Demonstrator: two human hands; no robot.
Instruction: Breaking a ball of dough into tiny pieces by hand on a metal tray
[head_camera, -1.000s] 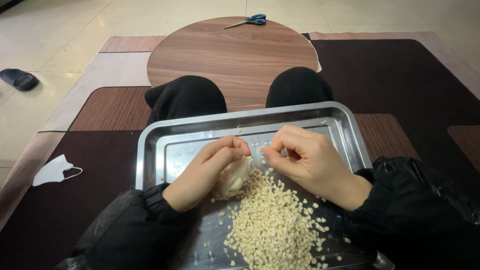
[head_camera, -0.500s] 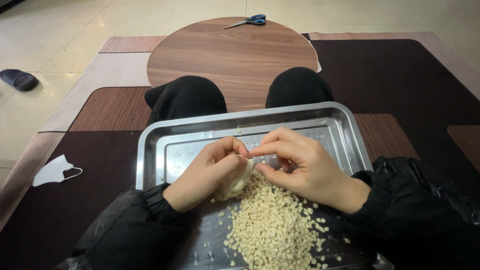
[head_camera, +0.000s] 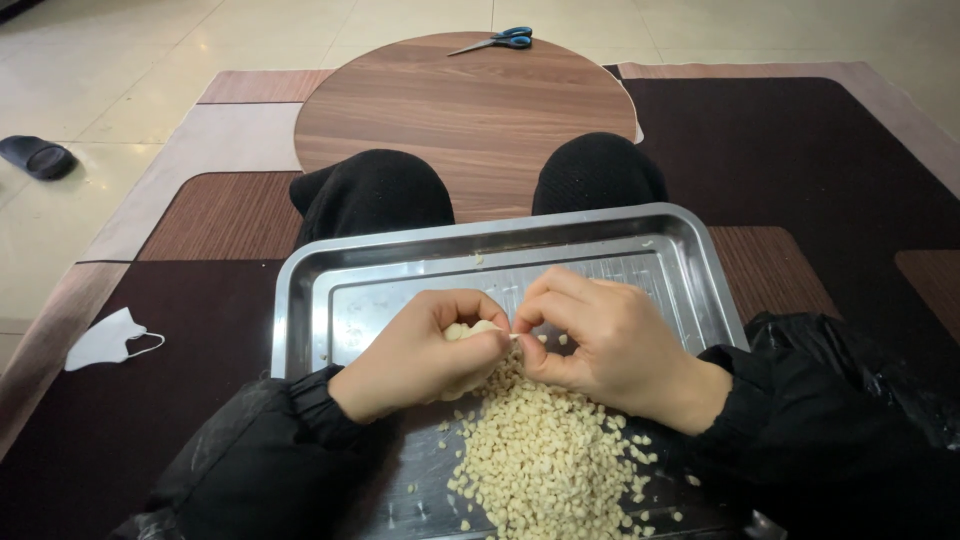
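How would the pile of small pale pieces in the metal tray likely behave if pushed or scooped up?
The pile of pale pieces is loose and granular, so it would probably spread rather than move as one. Strays already lie scattered on the metal tray, suggesting they are light and scatter easily. The tray's raised rim should contain most.

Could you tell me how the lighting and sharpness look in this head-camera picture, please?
Head view: soft, even indoor light; mild glare on the rim of the metal tray; the left hand and right hand are sharp, as is the pile of pale kernels; the dark sleeves lose detail; the frame edges bow slightly, a wide-lens effect.
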